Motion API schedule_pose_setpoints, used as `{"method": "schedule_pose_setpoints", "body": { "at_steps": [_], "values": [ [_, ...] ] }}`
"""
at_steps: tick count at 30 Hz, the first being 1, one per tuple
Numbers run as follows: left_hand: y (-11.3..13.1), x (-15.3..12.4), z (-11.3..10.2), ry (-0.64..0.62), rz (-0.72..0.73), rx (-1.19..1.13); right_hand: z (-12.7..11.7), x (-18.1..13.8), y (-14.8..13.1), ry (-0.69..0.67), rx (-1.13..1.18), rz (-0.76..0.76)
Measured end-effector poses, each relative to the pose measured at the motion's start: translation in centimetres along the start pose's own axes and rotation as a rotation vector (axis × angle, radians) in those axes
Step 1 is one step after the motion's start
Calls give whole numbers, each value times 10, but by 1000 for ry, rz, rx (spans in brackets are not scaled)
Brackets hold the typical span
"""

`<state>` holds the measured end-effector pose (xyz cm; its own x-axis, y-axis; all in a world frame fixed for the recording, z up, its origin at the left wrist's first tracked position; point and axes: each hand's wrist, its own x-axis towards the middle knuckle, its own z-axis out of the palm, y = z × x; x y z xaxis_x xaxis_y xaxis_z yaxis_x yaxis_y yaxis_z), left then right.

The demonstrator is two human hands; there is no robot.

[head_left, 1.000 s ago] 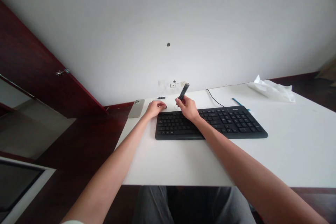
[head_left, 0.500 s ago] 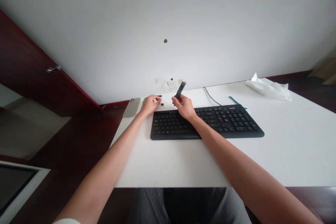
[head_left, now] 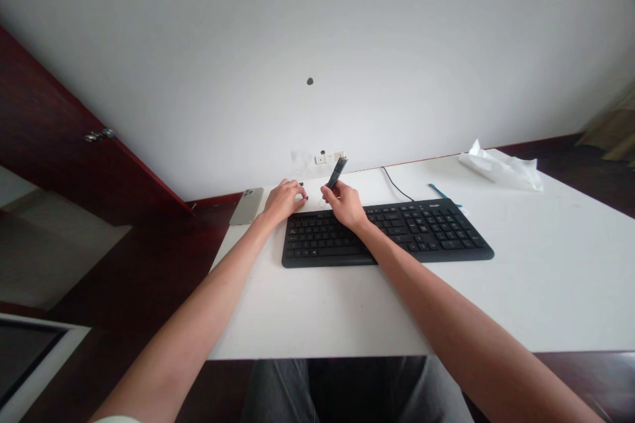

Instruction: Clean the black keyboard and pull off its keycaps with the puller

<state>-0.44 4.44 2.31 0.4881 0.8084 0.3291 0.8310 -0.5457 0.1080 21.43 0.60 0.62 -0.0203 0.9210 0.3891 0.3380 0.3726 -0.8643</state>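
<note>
My right hand (head_left: 347, 203) is closed around a slim dark tool (head_left: 337, 172) that looks like a brush with a paler tip, held slanting upward over the back edge of a black keyboard (head_left: 421, 228). Something thin and clear, perhaps a wire loop, shows just below its fingers. On the left, my left hand (head_left: 285, 199) has its thumb and fingertips bent down onto a small black piece (head_left: 306, 198) behind the keyboard's left corner. Another small dark item (head_left: 301, 184) lies just beyond those fingers, partly covered.
A phone (head_left: 247, 206) lies face down at the table's left edge. The keyboard's cable (head_left: 397, 185) runs back toward the wall. A thin blue stick (head_left: 439, 192) and a crumpled white plastic bag (head_left: 501, 168) lie to the right. Wall sockets (head_left: 327, 158) sit behind the white table (head_left: 322, 317).
My left fingers have moved right and down onto the small black piece, which lay apart from them before. My right hand keeps its hold on the dark tool. The view shifted slightly.
</note>
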Motion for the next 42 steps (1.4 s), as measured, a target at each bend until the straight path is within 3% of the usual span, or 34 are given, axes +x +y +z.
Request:
{"method": "schedule_pose_setpoints", "body": {
  "at_steps": [14, 28, 34, 42],
  "values": [
    [-9, 56, 14, 11, 22, 145, 0, 0, -1, 0, 7, 8],
    [-11, 62, 17, -64, -25, 193, 0, -1, -3, 2, 19, -5],
    [-6, 63, 17, -32, -57, 198, 0, -1, -2, -4, 26, -4],
    [-6, 54, 18, 4, 7, 163, 0, -1, -4, -1, 3, -7]
  ]
}}
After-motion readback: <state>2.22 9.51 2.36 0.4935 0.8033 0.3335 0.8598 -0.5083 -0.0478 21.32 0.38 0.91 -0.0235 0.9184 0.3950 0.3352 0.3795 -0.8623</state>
